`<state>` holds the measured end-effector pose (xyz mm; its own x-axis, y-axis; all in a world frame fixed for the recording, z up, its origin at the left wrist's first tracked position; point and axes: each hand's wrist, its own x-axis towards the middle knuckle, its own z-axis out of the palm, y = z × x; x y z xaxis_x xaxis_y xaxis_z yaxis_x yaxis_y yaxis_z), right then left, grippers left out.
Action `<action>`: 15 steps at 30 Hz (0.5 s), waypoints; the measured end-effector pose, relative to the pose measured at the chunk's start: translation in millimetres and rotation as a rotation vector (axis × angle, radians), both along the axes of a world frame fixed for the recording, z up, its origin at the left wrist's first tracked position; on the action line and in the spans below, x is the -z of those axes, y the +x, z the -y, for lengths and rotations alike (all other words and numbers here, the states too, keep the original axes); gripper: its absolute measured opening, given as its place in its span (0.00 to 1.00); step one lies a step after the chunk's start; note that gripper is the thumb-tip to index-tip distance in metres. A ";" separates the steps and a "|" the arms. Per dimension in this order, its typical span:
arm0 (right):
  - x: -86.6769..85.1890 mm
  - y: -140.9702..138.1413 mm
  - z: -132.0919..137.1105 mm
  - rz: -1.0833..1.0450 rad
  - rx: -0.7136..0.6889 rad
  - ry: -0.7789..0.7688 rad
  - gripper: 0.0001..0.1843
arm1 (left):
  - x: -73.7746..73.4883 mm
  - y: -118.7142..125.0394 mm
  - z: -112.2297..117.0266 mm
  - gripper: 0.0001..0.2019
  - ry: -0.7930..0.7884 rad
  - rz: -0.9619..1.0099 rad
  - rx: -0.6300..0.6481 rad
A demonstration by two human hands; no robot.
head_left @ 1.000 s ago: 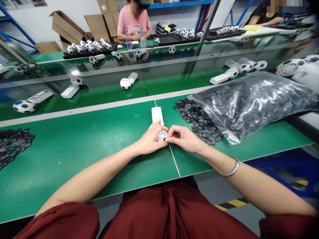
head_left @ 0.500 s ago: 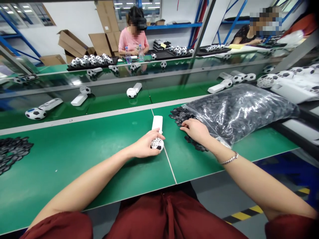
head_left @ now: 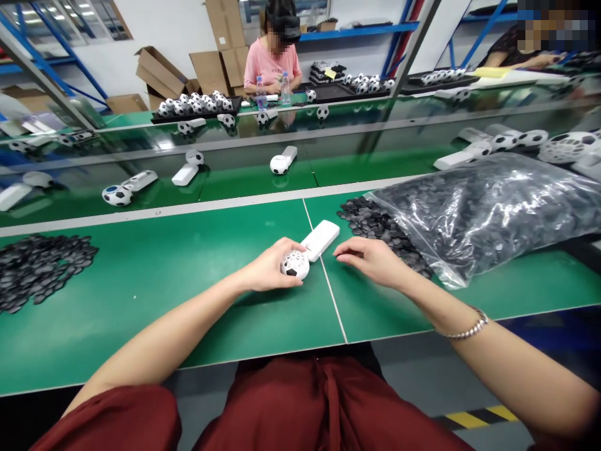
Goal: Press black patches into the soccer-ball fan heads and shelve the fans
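Left hand (head_left: 272, 268) cups the white plastic ball-headed unit (head_left: 295, 265) on the green counter (head_left: 197, 250) — grip curved to the ball's width, probably to steady it with the openwork top uncovered. Right hand (head_left: 373, 260) sits just right of the unit, thumb and finger nearly together; can't tell if they pinch anything. Flat black plastic pieces (head_left: 370, 218) lie at the clear plastic bag (head_left: 488, 207), right of the unit — handy for that hand, presumably.
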<state>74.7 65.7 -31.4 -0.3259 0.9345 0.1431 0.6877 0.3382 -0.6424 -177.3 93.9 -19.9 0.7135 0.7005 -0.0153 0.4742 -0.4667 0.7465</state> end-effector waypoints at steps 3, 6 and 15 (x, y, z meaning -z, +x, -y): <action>-6.3 -23.1 7.3 -0.083 -0.105 0.000 0.05 | -5.0 -3.3 -1.9 0.27 0.036 0.009 0.118; -8.0 -36.4 7.5 -0.069 -0.226 0.070 0.05 | -6.5 -3.7 -0.2 0.27 0.053 0.021 0.133; 1.6 -50.2 -1.4 -0.073 -0.439 0.214 0.07 | 2.9 5.5 8.7 0.23 0.061 0.057 -0.040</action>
